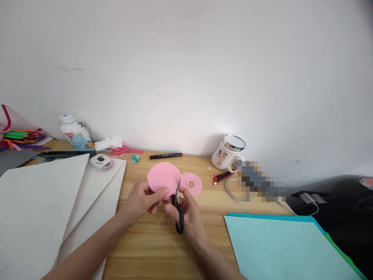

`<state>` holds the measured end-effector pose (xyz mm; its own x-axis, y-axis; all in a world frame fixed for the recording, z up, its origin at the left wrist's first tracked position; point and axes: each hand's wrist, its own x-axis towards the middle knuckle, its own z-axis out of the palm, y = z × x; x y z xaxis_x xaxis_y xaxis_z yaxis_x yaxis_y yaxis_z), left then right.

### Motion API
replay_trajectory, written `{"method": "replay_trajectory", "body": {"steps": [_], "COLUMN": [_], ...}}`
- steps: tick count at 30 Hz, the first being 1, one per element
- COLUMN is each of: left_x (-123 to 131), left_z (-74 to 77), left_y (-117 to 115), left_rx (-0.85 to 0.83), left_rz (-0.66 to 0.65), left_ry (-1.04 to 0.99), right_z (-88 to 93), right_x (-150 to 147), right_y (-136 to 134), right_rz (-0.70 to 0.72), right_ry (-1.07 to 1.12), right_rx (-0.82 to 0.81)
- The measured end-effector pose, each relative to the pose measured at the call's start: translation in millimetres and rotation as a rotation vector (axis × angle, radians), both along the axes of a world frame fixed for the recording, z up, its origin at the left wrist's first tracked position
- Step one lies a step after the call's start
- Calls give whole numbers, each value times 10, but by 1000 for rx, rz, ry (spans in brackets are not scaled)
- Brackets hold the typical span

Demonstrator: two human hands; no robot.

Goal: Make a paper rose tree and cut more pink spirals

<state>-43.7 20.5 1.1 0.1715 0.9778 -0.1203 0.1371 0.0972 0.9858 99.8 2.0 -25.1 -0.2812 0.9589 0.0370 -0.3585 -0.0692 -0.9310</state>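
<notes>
A round piece of pink paper is pinched in my left hand, thumb on top near its lower edge. My right hand grips black-handled scissors. The blades point up and lie against the right edge of the pink paper. Just behind the scissors, pink paper rings lie on the wooden table. A black marker with orange ends rests beyond the pink circle.
White sheets and a white-pink dispenser lie left; teal paper lies right. A mug, red pens and a cable are back right. A bottle and pink scissors stand or lie back left.
</notes>
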Motion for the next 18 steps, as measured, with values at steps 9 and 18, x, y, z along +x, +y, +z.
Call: {"method": "replay_trajectory", "body": {"steps": [9,18], "left_x": [-17,-13], "left_z": [-34,-12], "left_y": [6,2], "left_rx": [21,-1], "left_rz": [3,18], "left_ry": [5,12], "right_z": [-8,-54], "right_x": [1,10], "right_y": [-7,-8], "right_rz": [-22,-41], "right_ry": [-10,-60], "right_rx": [-4,-6]}}
